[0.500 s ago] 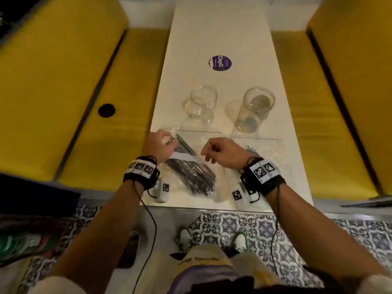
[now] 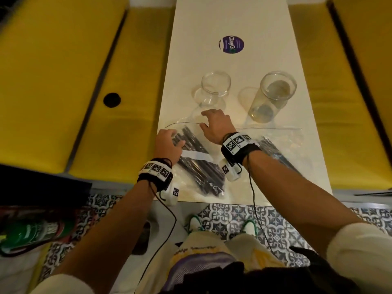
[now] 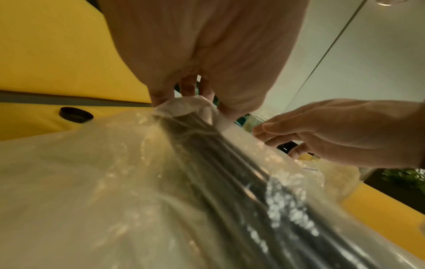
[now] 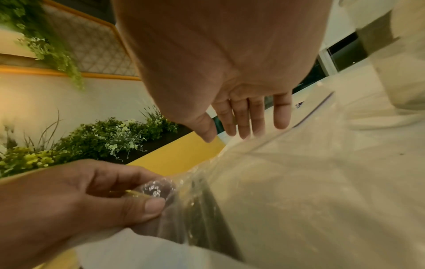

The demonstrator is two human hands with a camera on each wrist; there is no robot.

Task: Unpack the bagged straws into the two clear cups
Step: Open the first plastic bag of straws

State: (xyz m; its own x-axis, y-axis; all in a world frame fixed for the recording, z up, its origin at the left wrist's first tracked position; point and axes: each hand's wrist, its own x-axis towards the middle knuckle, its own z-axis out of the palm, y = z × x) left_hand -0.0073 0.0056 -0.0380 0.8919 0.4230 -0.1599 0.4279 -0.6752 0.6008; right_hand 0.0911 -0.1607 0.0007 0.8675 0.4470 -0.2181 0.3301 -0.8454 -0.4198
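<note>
Head view: bag of straws pinned at near left table edge, both cups empty.

Left hand pinches the bag through its plastic, apparently to steady the dark straws; right hand, fingers straight and holding nothing, reaches the bag's far edge, likely seeking the opening. Left cup stands just beyond, right cup farther right. A second bag crowds the right side; open table lies beyond.

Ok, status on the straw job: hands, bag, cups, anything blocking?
Left hand pinches the straw bag at its far end. Right hand open above the bag's mouth. Both clear cups empty, upright. Second bag under right forearm, untouched.
</note>
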